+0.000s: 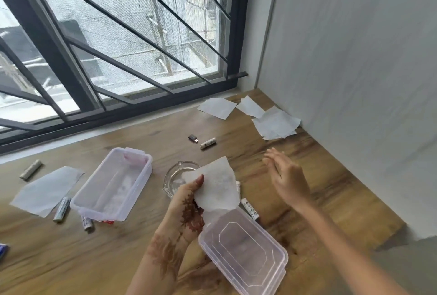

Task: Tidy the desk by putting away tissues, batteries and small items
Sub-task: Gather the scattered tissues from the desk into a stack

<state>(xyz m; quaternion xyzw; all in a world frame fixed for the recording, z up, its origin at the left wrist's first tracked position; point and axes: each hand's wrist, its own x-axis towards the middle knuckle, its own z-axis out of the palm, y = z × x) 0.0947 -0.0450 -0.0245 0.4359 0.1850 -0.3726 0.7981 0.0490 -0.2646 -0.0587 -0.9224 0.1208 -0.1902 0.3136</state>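
Observation:
My left hand (189, 207) grips a white tissue (217, 186) above the wooden desk (331, 200), just over the clear plastic lid (243, 249). My right hand (286, 176) hovers open to the right of the tissue, fingers spread and holding nothing. An open clear plastic box (113, 183) stands left of centre. More tissues lie at the far right corner (274, 124) and on the left (47, 189). Batteries lie scattered: one near the middle back (208, 143), one beside the lid (250, 208), several at the left (62, 208).
A glass ashtray (175, 176) sits behind the held tissue. A small black USB adapter (193, 138) lies next to the back battery. A barred window (118, 46) runs along the desk's far edge, a white wall (354, 58) along the right.

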